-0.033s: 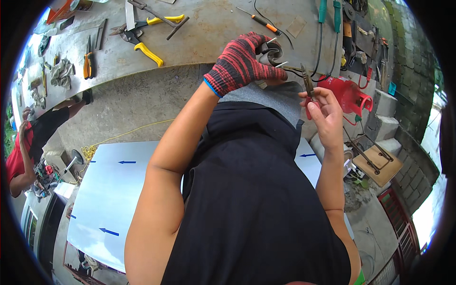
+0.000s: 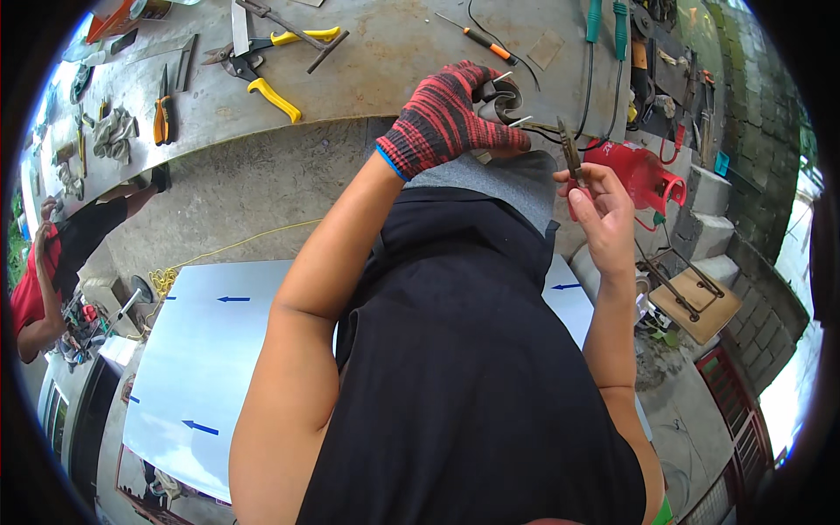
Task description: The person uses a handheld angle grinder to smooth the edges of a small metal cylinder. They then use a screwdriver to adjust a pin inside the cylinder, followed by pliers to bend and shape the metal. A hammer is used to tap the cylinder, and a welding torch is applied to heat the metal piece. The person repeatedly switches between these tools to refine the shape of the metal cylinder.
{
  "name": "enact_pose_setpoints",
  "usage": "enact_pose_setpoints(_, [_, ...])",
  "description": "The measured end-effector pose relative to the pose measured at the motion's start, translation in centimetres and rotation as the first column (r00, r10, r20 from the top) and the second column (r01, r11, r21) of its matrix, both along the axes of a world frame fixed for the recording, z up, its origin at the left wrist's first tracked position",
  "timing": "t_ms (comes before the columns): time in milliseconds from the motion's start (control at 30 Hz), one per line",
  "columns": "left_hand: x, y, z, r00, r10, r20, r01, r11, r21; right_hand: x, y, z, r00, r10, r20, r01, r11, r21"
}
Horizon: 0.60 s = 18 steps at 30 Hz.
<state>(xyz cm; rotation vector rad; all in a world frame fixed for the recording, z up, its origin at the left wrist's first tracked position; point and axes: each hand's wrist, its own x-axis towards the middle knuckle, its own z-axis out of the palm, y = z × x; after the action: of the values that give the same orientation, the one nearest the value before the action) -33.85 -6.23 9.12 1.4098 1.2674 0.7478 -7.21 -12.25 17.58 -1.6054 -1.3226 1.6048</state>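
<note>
My left hand (image 2: 437,119), in a red and black striped glove, is closed around a curled grey metal piece (image 2: 502,107) near the bench's front edge. Two short pale rod ends (image 2: 520,122) stick out by it; how they join it is hidden. My bare right hand (image 2: 602,208) grips red-handled pliers (image 2: 569,150), whose narrow jaws point up and away from me. The pliers are to the right of the metal piece, apart from it. My fingers cover most of the handles.
On the metal bench (image 2: 385,74) lie yellow-handled snips (image 2: 254,66), orange-handled pliers (image 2: 163,109), a screwdriver (image 2: 481,39) and two green-handled cables (image 2: 620,22). A red gas cylinder (image 2: 626,171) stands right. Behind me is a pale sheet (image 2: 210,350); another person (image 2: 52,262) is far left.
My right hand and the pliers have shifted slightly right and toward me. My left hand has hardly moved and keeps hold of the curled metal piece.
</note>
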Motion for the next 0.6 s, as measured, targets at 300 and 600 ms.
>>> enact_pose_setpoints(300, [0.4,-1.1,1.0,0.992,-0.05,0.117,0.022,0.972,0.235,-0.8,2.7,6.5,0.693,0.079,0.716,-0.579,0.653,0.488])
enact_pose_setpoints(600, [0.9,-2.9,2.1,0.914,-0.152,0.377,0.123,0.987,0.1,-2.8,3.9,10.9,0.438,0.051,0.898,-0.852,0.343,0.396])
